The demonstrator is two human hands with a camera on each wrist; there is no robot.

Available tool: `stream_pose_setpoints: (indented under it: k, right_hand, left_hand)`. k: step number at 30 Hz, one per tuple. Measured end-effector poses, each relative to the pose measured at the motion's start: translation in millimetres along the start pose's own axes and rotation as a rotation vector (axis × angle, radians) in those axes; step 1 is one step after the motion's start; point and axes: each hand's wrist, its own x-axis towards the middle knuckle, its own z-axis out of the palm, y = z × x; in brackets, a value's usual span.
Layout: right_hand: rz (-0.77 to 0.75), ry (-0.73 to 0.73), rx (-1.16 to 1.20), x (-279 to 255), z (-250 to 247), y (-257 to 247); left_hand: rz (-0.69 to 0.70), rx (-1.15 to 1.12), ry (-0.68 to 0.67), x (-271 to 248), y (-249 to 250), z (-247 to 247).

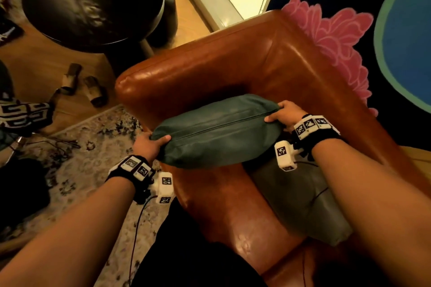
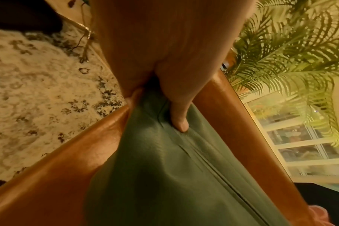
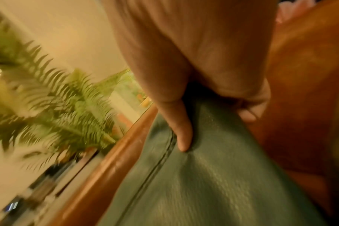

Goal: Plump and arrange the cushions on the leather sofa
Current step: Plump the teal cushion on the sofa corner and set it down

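Observation:
I hold a teal-green cushion (image 1: pixel 217 130) edge-up over the corner seat of the brown leather sofa (image 1: pixel 233 65), its seam facing me. My left hand (image 1: pixel 151 144) grips its left end, thumb on top (image 2: pixel 181 120). My right hand (image 1: pixel 283 115) grips its right end, thumb pressed beside the seam (image 3: pixel 182 136). The cushion (image 2: pixel 164 168) fills the left wrist view and the cushion (image 3: pixel 213 175) fills the right wrist view. A second, grey-green cushion (image 1: pixel 300 200) lies flat on the seat below my right forearm.
The sofa armrest (image 1: pixel 210 193) runs toward me on the left. A patterned rug (image 1: pixel 93 147) and wooden floor lie left, with slippers (image 1: pixel 81 84) and a dark round chair (image 1: pixel 93 2). A pink flower shape (image 1: pixel 333 39) sits behind the backrest. A fern (image 2: pixel 290 53) stands nearby.

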Motion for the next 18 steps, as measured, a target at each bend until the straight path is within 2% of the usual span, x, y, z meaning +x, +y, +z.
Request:
stream_pose_setpoints:
  k: [2,4,7,8,12,14,16,17,18]
  right_hand:
    - [0.128,-0.095,0.205,5,0,2]
    - [0.186,-0.094,0.348,-3,-2,-4]
    - [0.07,-0.042,0.415,-3,-7,-10]
    - [-0.028,0.016,0.341,-3,-8,-13]
    - [-0.342,0.391,-0.336,-1,-8,-22]
    - [-0.379,0.557,-0.576,3,-6,-21]
    - [-0.286,0.656,-0.621,10,13,-23]
    - [-0.301,0.651,-0.607,8,34,-28]
    - [-0.398,0.606,-0.594,2,65,-35]
  left_hand:
    - [0.011,-0.085,0.014,8,2,-6]
    - [-0.028,-0.236,0.01,15,2,-12]
    - [-0.08,-0.453,0.025,18,4,-16]
    - [-0.07,-0.475,0.031,17,5,-15]
    - [-0.046,-0.392,0.05,19,6,-8]
    - [-0.085,-0.263,0.007,15,11,-2]
    - [-0.085,-0.188,-0.087,8,20,8]
    - [-0.056,-0.18,-0.12,4,25,14]
    - [-0.021,-0.185,-0.134,1,30,21]
